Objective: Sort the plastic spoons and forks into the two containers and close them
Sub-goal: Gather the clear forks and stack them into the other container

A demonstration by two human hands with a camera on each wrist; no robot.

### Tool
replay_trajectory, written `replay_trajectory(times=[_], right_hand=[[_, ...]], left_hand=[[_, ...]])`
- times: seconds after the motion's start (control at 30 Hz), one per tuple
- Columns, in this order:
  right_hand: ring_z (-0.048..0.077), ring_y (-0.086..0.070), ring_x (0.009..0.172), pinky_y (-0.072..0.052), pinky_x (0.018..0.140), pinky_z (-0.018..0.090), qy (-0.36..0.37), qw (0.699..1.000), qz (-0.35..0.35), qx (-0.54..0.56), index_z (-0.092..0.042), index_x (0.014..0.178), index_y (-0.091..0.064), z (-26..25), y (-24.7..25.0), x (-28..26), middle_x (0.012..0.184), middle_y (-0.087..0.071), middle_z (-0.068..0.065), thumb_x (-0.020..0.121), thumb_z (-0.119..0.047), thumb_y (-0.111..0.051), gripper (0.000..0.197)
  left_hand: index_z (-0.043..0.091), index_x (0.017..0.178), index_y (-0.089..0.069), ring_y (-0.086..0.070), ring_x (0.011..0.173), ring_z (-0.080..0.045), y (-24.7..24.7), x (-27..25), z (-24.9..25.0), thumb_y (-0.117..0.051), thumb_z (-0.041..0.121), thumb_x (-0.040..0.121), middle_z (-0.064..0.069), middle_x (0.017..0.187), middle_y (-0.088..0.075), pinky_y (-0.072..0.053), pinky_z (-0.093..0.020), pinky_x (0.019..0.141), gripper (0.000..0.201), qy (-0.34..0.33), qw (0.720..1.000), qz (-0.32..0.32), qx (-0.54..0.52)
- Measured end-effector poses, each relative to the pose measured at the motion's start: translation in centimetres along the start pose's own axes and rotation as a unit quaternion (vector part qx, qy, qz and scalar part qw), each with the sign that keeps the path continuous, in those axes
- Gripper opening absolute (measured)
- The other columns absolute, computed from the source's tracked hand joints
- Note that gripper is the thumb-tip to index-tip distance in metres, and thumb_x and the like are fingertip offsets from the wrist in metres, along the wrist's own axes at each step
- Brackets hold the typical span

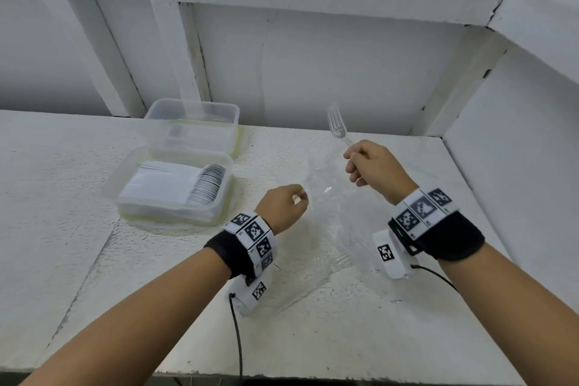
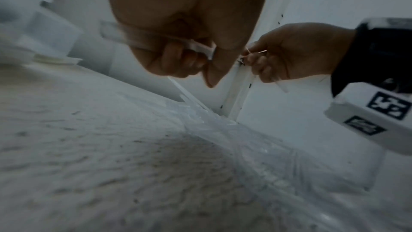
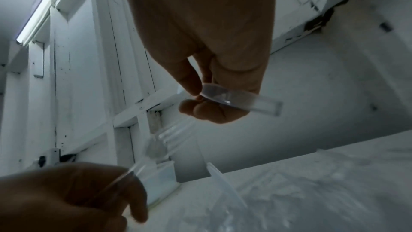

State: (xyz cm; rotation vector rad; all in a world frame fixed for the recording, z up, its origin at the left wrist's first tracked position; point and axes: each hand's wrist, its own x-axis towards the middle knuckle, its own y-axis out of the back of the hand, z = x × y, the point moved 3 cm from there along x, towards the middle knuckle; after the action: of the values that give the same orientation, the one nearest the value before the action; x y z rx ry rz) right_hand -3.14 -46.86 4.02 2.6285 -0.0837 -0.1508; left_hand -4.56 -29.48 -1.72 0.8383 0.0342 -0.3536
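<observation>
My right hand [image 1: 369, 166] grips a clear plastic fork [image 1: 337, 125] by its handle, tines up; the handle [image 3: 256, 102] crosses the curled fingers in the right wrist view. My left hand [image 1: 291, 204] is curled at the raised edge of a clear plastic bag [image 1: 329, 229]. In the left wrist view its fingers [image 2: 185, 59] hold a clear utensil handle [image 2: 116, 33]; its head is too blurred to name. The near clear container [image 1: 109, 189] holds a stack of white spoons [image 1: 175, 185]. Behind it stands a second, empty clear container [image 1: 200, 138].
Both containers stand open at the left of the white textured table [image 1: 94, 276]. A white wall and shelf frame close the back and right side. Cables run from the wrist cameras over the table's front edge.
</observation>
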Motion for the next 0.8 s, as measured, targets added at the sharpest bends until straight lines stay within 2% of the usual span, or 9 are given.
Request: replay_trajectory(times=[0.03,0.1,0.17,0.23,0.33,0.5,0.63,0.7,0.8], right_hand=[[0.014,-0.051,0.058,-0.043,0.055,0.024,-0.004,1.000,0.003,-0.016,-0.010,0.090,-0.055,0.8,0.5,-0.6,0.071,-0.056,0.004,0.093,-0.004,-0.036,0.021],[0.015,-0.047,0.057,-0.039,0.054,0.025,-0.017,0.999,0.007,-0.032,-0.013,0.089,-0.056,2.3,1.3,-1.8,0.069,-0.056,0.003,0.094,-0.006,-0.037,0.021],[0.016,-0.046,0.056,-0.038,0.054,0.026,-0.031,0.999,0.023,-0.032,-0.018,0.084,-0.056,3.5,2.0,-2.7,0.068,-0.056,0.002,0.093,-0.007,-0.038,0.023],[0.016,-0.045,0.056,-0.037,0.054,0.027,-0.043,0.998,0.038,-0.032,-0.019,0.083,-0.056,4.3,2.5,-3.6,0.069,-0.056,0.002,0.094,-0.008,-0.038,0.024],[0.015,-0.047,0.058,-0.038,0.055,0.024,-0.050,0.997,0.024,-0.049,-0.014,0.091,-0.058,5.0,2.5,-4.6,0.071,-0.056,0.001,0.095,-0.009,-0.038,0.020],[0.013,-0.052,0.058,-0.041,0.053,0.021,-0.038,0.994,0.024,-0.095,-0.016,0.094,-0.058,5.3,2.5,-5.8,0.072,-0.053,-0.002,0.094,-0.014,-0.042,0.017],[0.012,-0.049,0.061,-0.044,0.053,0.022,-0.046,0.987,-0.001,-0.152,-0.014,0.095,-0.058,5.5,1.7,-6.6,0.071,-0.051,-0.002,0.093,-0.022,-0.048,0.012],[0.010,-0.046,0.064,-0.038,0.054,0.020,-0.048,0.979,-0.018,-0.197,-0.015,0.093,-0.058,5.9,1.1,-7.0,0.072,-0.050,-0.003,0.093,-0.023,-0.048,0.013],[0.015,-0.046,0.070,-0.032,0.055,0.020,-0.054,0.966,-0.032,-0.251,-0.014,0.082,-0.053,6.4,0.3,-7.8,0.075,-0.050,-0.001,0.094,-0.022,-0.046,0.016]], left_hand=[[0.017,0.108,-0.062,-0.049,0.070,-0.014,-0.2,0.2,0.5,-0.048,0.016,0.092,0.008,0.071,-0.047,-0.031,-0.021,0.064,0.021,-0.035,0.998,-0.040,0.015],[0.020,0.120,-0.057,-0.043,0.066,-0.010,-0.7,0.5,1.1,-0.049,0.008,0.089,0.010,0.069,-0.042,-0.032,-0.021,0.064,0.034,-0.080,0.982,-0.150,0.077],[0.021,0.126,-0.053,-0.045,0.077,-0.014,-1.1,0.7,1.3,-0.050,0.005,0.087,0.004,0.081,-0.046,-0.033,-0.021,0.071,0.043,-0.096,0.956,-0.226,0.158],[0.021,0.126,-0.053,-0.048,0.090,-0.017,-1.6,0.8,1.3,-0.052,0.007,0.087,-0.003,0.097,-0.050,-0.034,-0.021,0.077,0.042,-0.096,0.940,-0.249,0.214],[0.016,0.118,-0.058,-0.051,0.106,-0.021,-2.1,0.7,1.2,-0.056,0.014,0.088,-0.008,0.117,-0.057,-0.034,-0.023,0.081,0.030,-0.110,0.932,-0.238,0.249],[0.018,0.122,-0.059,-0.052,0.111,-0.021,-1.0,-0.3,0.7,-0.051,0.027,0.093,-0.005,0.114,-0.057,-0.034,-0.023,0.082,0.032,-0.142,0.940,-0.177,0.256],[0.018,0.115,-0.065,-0.053,0.092,-0.018,1.0,-1.8,0.0,-0.048,0.038,0.095,0.003,0.090,-0.049,-0.036,-0.023,0.074,0.033,-0.161,0.947,-0.104,0.258],[0.018,0.113,-0.066,-0.047,0.083,-0.014,1.9,-2.1,-0.6,-0.049,0.037,0.094,0.002,0.087,-0.047,-0.035,-0.024,0.073,0.032,-0.154,0.956,-0.088,0.234],[0.015,0.113,-0.066,-0.046,0.082,-0.014,2.9,-2.3,-1.7,-0.050,0.033,0.094,0.001,0.092,-0.044,-0.039,-0.026,0.077,0.031,-0.132,0.965,-0.069,0.215]])
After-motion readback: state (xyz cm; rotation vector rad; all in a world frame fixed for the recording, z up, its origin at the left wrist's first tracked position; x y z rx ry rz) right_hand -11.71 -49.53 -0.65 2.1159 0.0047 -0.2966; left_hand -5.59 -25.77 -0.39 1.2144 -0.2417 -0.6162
